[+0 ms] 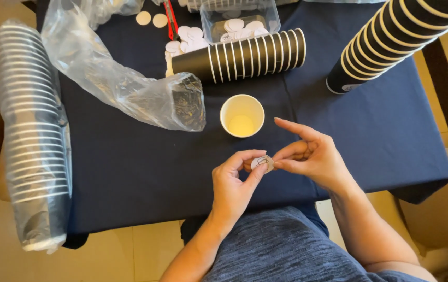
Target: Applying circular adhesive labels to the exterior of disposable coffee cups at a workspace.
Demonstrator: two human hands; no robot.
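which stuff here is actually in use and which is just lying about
In use: small round sticker pinched between left hand and right hand; open paper cup just beyond.

Lying about: lying cup stack, bagged cup sleeve, loose plastic bag, sticker tub.

We can't really make out the print on the small round sticker (pixel 260 162), it's too tiny and our left hand (pixel 234 183) fingertips cover part of it. The tall cup stack (pixel 396 36) runs off the top right edge. The clear tub (pixel 239 18) is cropped at the top, and the red tool (pixel 170 21) too.
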